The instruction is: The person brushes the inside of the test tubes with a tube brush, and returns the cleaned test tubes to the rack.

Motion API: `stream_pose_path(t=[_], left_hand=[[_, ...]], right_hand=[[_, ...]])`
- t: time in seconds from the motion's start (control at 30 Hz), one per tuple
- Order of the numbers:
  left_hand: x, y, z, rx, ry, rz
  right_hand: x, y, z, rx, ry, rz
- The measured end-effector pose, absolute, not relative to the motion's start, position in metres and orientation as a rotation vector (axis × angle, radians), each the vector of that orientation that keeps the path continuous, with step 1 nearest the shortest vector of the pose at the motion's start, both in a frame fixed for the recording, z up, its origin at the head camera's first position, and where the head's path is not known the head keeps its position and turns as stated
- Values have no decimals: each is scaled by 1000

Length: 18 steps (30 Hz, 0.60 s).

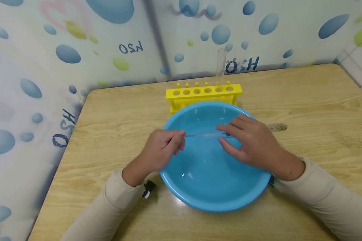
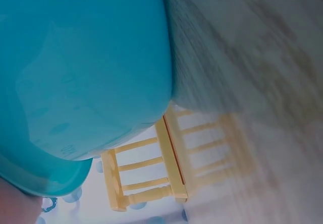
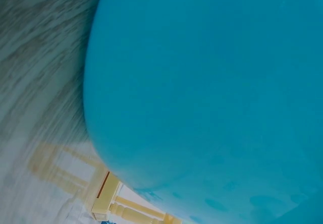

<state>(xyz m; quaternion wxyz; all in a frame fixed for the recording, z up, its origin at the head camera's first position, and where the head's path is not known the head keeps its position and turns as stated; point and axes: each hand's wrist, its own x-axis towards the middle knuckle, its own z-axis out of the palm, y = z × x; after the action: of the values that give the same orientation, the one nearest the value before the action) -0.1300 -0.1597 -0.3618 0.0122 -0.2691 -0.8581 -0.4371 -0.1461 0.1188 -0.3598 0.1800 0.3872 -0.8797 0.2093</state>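
Over the light-blue basin, the left hand pinches one end of a thin rod between thumb and curled fingers. The rod runs right along a slim clear tube. Curved over the basin's right side, the right hand holds the tube's other end between thumb and fingers. A small dark part shows at its fingertips; I cannot tell what it is. Both wrist views show mostly the basin's outer wall, and the held things are hidden there.
Behind the basin stands a yellow test tube rack with one clear test tube upright in it. A short brownish-grey stick-like thing shows beyond the right hand. The wooden table meets a patterned wall covering.
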Motion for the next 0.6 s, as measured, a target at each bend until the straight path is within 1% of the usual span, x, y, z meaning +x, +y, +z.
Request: stream_pose_path(t=[0.6], left_hand=[[-131,-161,-361,-737,-2680,-1501]], right_hand=[[-147,120,-360,1107,-2299,610]])
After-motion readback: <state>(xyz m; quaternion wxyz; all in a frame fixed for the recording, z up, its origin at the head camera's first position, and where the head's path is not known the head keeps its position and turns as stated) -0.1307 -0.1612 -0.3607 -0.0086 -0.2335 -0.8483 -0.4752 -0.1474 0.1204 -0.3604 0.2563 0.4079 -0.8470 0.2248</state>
